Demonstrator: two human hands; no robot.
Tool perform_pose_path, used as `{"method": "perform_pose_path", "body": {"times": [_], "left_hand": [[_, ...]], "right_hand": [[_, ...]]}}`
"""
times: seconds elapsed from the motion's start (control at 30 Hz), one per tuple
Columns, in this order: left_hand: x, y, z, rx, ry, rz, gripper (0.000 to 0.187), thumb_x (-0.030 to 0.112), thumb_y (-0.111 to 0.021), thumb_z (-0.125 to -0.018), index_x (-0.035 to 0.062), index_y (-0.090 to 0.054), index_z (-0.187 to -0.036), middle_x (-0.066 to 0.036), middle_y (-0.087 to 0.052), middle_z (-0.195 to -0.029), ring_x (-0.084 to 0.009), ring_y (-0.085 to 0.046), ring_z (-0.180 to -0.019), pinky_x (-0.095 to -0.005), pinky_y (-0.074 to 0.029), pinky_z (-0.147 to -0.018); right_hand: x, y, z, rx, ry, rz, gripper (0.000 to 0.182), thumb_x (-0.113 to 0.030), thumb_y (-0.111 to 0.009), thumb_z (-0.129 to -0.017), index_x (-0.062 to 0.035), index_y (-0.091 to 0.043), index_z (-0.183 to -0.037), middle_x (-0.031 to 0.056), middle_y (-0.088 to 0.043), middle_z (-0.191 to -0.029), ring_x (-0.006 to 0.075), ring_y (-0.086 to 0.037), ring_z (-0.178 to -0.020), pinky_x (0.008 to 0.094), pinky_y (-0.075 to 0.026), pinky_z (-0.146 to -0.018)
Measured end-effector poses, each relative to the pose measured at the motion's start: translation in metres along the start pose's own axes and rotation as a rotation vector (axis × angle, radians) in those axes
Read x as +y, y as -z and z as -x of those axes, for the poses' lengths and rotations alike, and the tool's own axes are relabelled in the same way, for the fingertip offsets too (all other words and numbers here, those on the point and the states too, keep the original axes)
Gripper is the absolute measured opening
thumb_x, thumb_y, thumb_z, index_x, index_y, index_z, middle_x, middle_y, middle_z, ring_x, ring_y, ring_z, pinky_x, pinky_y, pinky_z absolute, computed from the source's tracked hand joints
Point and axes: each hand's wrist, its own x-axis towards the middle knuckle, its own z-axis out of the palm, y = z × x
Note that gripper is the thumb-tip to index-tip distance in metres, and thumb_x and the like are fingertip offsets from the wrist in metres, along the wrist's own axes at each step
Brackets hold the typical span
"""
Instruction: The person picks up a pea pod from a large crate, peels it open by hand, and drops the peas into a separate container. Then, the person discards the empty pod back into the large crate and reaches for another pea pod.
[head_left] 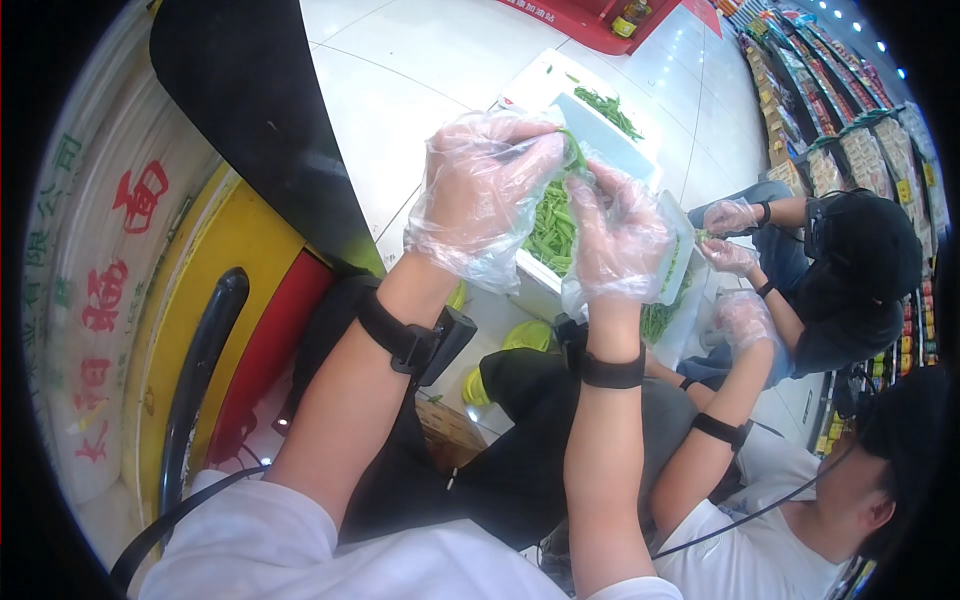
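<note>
Both of my hands wear clear plastic gloves and are raised close together over a white foam box. My left hand (pixel 485 190) pinches one end of a green bean pod (pixel 574 150). My right hand (pixel 618 235) has its fingers closed at the pod's lower end. Below them, cut green pieces (pixel 550 232) lie in the box, partly hidden by my hands. More green pods (pixel 608 112) rest in the white box part (pixel 540 85) just beyond.
Two people in dark caps sit at the right, their gloved hands (pixel 730 255) near a clear bag of greens (pixel 658 318). Store shelves (pixel 830 90) stand behind them. A yellow and red case (pixel 240 260) is at the left, a red stand (pixel 580 22) at the top.
</note>
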Motion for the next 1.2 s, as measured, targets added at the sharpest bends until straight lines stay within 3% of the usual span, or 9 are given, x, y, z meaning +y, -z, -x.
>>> {"method": "perform_pose_path", "body": {"times": [0.23,0.3,0.33,0.63,0.73,0.8,0.93,1.1,1.2], "left_hand": [[0.003,-0.001,0.001,0.048,0.197,0.116,0.015,0.004,-0.066,-0.078,-0.0071,-0.068,-0.088,-0.011,-0.069,-0.078,-0.0105,-0.063,-0.07,-0.0227,-0.05,-0.062],[-0.002,0.0,0.003,0.026,-0.053,-0.102,0.013,0.003,-0.066,-0.078,-0.0066,-0.068,-0.085,-0.01,-0.068,-0.077,-0.0105,-0.063,-0.07,-0.0228,-0.05,-0.062],[-0.003,-0.002,0.005,0.027,-0.054,-0.102,0.013,0.003,-0.066,-0.078,-0.0066,-0.068,-0.085,-0.01,-0.068,-0.077,-0.0105,-0.063,-0.07,-0.0228,-0.05,-0.062],[-0.015,-0.013,0.009,0.104,0.223,0.248,0.018,0.003,-0.064,-0.08,-0.0097,-0.065,-0.092,-0.01,-0.067,-0.079,-0.0115,-0.063,-0.071,-0.0223,-0.052,-0.067],[-0.027,-0.014,0.01,0.177,0.219,0.219,0.008,0.004,-0.067,-0.067,0.0058,-0.066,-0.075,-0.007,-0.068,-0.077,-0.0163,-0.065,-0.063,-0.0257,-0.052,-0.058],[-0.021,-0.007,0.006,0.082,0.246,0.288,0.019,0.002,-0.061,-0.081,-0.0108,-0.064,-0.095,-0.013,-0.067,-0.083,-0.0132,-0.064,-0.074,-0.0233,-0.053,-0.068],[-0.033,-0.005,0.0,0.09,0.233,0.294,0.019,0.003,-0.06,-0.082,-0.011,-0.064,-0.095,-0.013,-0.067,-0.083,-0.0142,-0.064,-0.073,-0.0242,-0.053,-0.07],[-0.01,-0.007,0.009,0.118,0.528,0.574,0.019,0.004,-0.057,-0.084,-0.0113,-0.063,-0.095,-0.014,-0.066,-0.089,-0.0151,-0.064,-0.075,-0.0256,-0.054,-0.072],[-0.014,-0.007,0.012,0.107,0.519,0.593,0.019,0.003,-0.057,-0.084,-0.0114,-0.064,-0.093,-0.015,-0.065,-0.094,-0.0154,-0.064,-0.077,-0.0269,-0.055,-0.073]], "right_hand": [[0.004,0.0,0.001,-0.001,0.015,0.0,0.018,-0.01,-0.071,-0.074,-0.004,-0.07,-0.092,0.013,-0.067,-0.085,0.024,-0.065,-0.078,0.0327,-0.049,-0.074],[0.005,0.0,0.003,-0.002,0.018,-0.008,0.018,-0.009,-0.072,-0.074,-0.0041,-0.069,-0.091,0.0133,-0.067,-0.086,0.0246,-0.065,-0.079,0.0331,-0.049,-0.074],[0.005,0.0,0.004,-0.003,0.042,0.014,0.018,-0.009,-0.072,-0.073,-0.004,-0.069,-0.091,0.0134,-0.067,-0.086,0.0246,-0.065,-0.078,0.0332,-0.049,-0.074],[0.001,-0.006,0.004,-0.011,-0.019,-0.054,0.019,-0.008,-0.072,-0.073,-0.001,-0.069,-0.091,0.0121,-0.067,-0.081,0.0195,-0.063,-0.072,0.029,-0.049,-0.069],[0.008,-0.014,0.005,-0.023,-0.113,-0.176,0.021,-0.006,-0.072,-0.074,0.0007,-0.069,-0.093,0.0107,-0.067,-0.081,0.0151,-0.062,-0.071,0.027,-0.049,-0.069],[0.003,-0.014,0.002,-0.03,-0.162,-0.223,0.021,-0.006,-0.072,-0.074,0.0015,-0.069,-0.094,0.0101,-0.067,-0.081,0.0132,-0.061,-0.072,0.0262,-0.049,-0.069],[0.007,-0.025,-0.005,-0.032,-0.187,-0.236,0.021,-0.005,-0.072,-0.074,0.0019,-0.069,-0.094,0.0097,-0.067,-0.083,0.0126,-0.061,-0.073,0.0258,-0.049,-0.07],[0.0,-0.01,0.006,-0.019,-0.177,-0.224,0.02,-0.006,-0.073,-0.074,0.0009,-0.069,-0.093,0.0099,-0.067,-0.083,0.0129,-0.061,-0.073,0.0262,-0.049,-0.07],[0.0,-0.011,0.007,-0.008,-0.195,-0.178,0.021,-0.007,-0.073,-0.073,0.0002,-0.069,-0.092,0.0101,-0.067,-0.082,0.0135,-0.061,-0.072,0.0265,-0.049,-0.07]]}}
